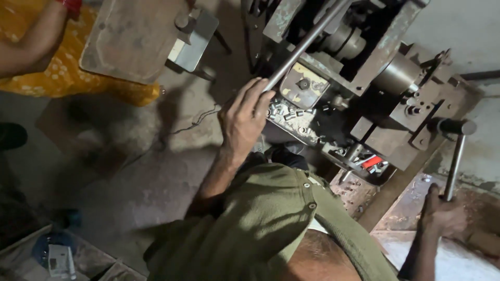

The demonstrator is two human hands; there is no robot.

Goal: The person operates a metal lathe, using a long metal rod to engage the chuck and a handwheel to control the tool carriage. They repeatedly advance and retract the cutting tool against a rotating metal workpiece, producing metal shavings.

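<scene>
I watched the long steel rod (307, 39) run down on a slant from the top of the worn metal press machine (364, 67), its lower end in the left hand (242, 122), whose fingers were curled shut around it just above a scatter of small shiny metal sleeves (285, 111) on the machine's bed. Well apart, at the lower right, the right hand (442, 213) was clamped on the bottom of a thin crank handle (456, 164) that rose to a dark knob (453, 126) at the machine's side. Between the two arms lay the olive-green shirt (260, 224) of the person at work. A small red part (372, 162) showed in a tray of loose bits under the machine's front. To the upper left, beyond a bare concrete floor (146, 171), stood a flat rusty metal plate (130, 36), and beside it another person in yellow patterned cloth (57, 73).
</scene>
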